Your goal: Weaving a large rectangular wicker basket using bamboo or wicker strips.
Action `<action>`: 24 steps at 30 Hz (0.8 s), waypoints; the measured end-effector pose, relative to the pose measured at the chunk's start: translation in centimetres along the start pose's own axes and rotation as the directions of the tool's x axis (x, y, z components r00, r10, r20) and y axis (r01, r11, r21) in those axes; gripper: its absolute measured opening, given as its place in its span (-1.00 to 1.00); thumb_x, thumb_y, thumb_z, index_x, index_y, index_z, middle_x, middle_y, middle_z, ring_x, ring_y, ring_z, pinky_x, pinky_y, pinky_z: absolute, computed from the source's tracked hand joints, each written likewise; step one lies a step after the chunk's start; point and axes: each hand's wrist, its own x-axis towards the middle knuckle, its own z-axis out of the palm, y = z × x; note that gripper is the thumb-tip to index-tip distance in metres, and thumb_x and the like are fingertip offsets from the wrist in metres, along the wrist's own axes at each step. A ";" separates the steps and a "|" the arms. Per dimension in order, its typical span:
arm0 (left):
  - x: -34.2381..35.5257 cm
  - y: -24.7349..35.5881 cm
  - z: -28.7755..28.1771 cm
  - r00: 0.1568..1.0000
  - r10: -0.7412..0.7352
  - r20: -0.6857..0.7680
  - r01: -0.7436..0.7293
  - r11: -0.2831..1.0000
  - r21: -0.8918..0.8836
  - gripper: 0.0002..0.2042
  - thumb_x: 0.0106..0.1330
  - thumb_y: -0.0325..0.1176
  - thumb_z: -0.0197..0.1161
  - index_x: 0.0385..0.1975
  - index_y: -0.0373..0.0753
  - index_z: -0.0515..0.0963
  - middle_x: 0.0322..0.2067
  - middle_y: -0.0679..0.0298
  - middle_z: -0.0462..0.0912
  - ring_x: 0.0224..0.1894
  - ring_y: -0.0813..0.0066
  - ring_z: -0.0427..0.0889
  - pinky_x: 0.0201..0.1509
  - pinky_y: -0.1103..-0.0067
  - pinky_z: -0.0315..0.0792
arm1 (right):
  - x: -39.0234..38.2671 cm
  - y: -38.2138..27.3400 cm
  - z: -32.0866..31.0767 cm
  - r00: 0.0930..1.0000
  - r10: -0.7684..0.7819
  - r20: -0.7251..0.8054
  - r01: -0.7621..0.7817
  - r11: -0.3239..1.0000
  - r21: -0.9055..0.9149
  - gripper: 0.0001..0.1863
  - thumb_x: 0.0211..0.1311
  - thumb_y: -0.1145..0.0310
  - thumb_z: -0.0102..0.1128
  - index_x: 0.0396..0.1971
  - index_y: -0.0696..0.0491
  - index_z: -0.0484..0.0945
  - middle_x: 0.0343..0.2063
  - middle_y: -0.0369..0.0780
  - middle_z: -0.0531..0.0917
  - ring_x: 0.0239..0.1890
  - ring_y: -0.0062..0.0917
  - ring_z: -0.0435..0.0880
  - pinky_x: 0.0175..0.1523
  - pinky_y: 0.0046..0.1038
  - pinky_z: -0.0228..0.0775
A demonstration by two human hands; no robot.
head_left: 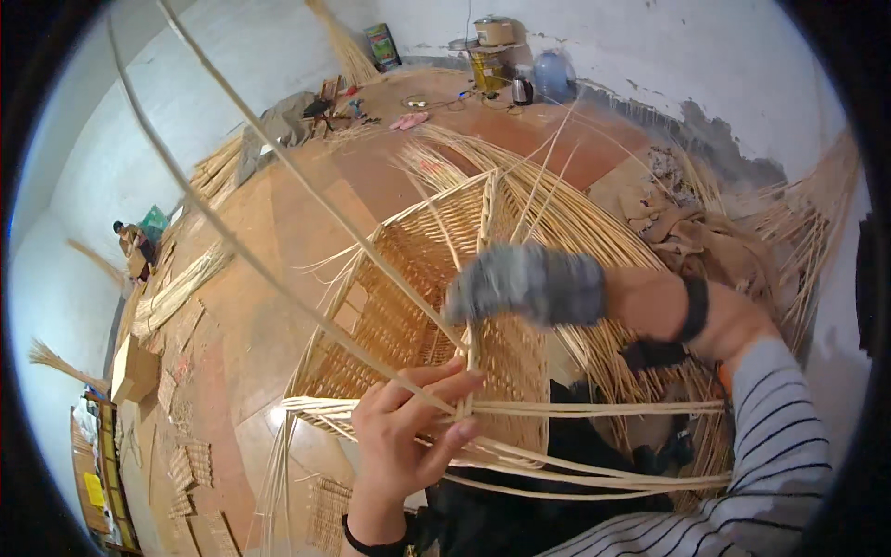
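Note:
A partly woven wicker basket (371, 288) with a squared rim stands in front of me. At its near rim, my left hand (408, 432) is bare and closed, pinching pale wicker rods (436, 401) where they cross at a corner. One long rod (223, 227) runs from these fingers up to the far left, and a second one (288, 172) slants down beside it to the rim. My right hand (529, 283), in a grey glove, hovers over the basket's right wall. Motion smears its fingers, so their grip is unclear. More rods (603, 408) stick out to the right across my lap.
A big bundle of rods (557, 227) lies behind and right of the basket, beside brown sacking (705, 246). Near the far wall stand a kettle (522, 90) and a blue water bottle (552, 76). Another person (136, 251) is at the far left, beyond a cardboard box (135, 371).

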 end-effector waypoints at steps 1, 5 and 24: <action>-0.3 0.1 0.1 1.000 -0.008 0.014 0.008 0.999 -0.037 -0.66 -0.08 -0.16 0.31 -0.27 -0.09 0.58 -0.33 0.26 0.59 -0.39 0.40 0.57 -0.35 0.56 0.39 | -0.9 -0.4 0.6 1.000 0.006 0.011 -0.006 1.000 0.007 -0.64 -0.01 0.54 0.02 -0.14 -0.02 0.50 -0.22 -0.17 0.53 -0.10 -0.33 0.50 0.06 -0.39 0.32; 0.5 -0.4 0.7 1.000 -0.003 0.029 0.004 0.999 -0.045 -0.61 -0.04 -0.18 0.31 -0.18 -0.16 0.51 -0.36 0.28 0.60 -0.50 0.36 0.51 -0.40 0.53 0.35 | -2.8 -1.3 0.6 0.998 -0.055 -0.012 0.046 0.914 -0.403 -0.58 -0.08 0.48 0.01 -0.09 0.10 0.43 -0.10 -0.14 0.50 -0.02 -0.29 0.46 0.14 -0.34 0.21; 0.2 1.6 4.8 0.904 0.257 -0.343 -0.214 0.964 0.158 -0.79 -0.05 -0.24 0.26 -0.59 -0.17 0.37 -0.53 0.30 0.38 -0.49 0.37 0.37 -0.45 0.51 0.22 | 3.5 -10.7 -3.8 0.396 0.862 0.317 -0.611 0.505 -0.609 -0.40 0.02 0.16 0.21 0.05 0.11 0.31 -0.33 -0.11 0.59 -0.29 -0.49 0.56 -0.14 -0.49 0.38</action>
